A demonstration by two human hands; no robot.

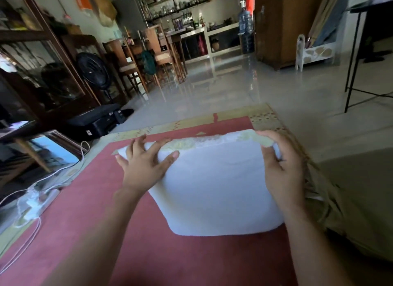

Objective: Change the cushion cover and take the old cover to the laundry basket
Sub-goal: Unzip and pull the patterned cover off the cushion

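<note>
A bare white foam cushion (pixel 214 185) without any cover lies on the red rug (pixel 89 211) in front of me. Its far edge looks rough and yellowish. My left hand (pixel 144 164) rests on the cushion's far left corner with fingers spread and the thumb on top. My right hand (pixel 280 164) grips the far right corner, fingers curled over the edge. An olive-brown cloth with a fringe (pixel 340 190) lies on the right, touching the cushion's side; whether it is a cover I cannot tell. No laundry basket is in view.
A white power strip with cables (pixel 36 198) lies on the rug's left edge beside a low table (pixel 32 141). A black printer (pixel 95 121), a fan (pixel 93 72) and wooden chairs (pixel 148 60) stand farther left. Shiny tiled floor (pixel 255 85) stretches ahead. A black metal frame (pixel 353 58) stands right.
</note>
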